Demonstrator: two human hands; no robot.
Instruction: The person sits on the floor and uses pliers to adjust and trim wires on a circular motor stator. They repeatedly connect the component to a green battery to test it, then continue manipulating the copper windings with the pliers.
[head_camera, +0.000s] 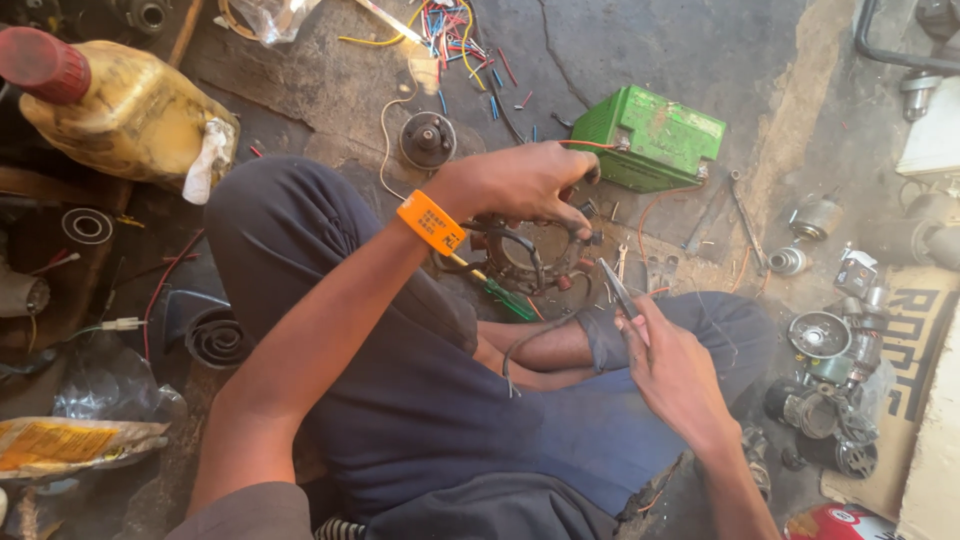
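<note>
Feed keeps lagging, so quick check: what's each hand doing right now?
Left hand: closed over the round stator coil, holding it.
Right hand: closed on small pliers.

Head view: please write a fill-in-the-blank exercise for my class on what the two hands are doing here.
1. The left hand grips a round ____ part wound with wires.
2. The right hand holds ____.
3. The left wrist wears an ____ band.
4. Beyond the left hand lies a ____ battery.

Missing words: metal; pliers; orange; green
</note>
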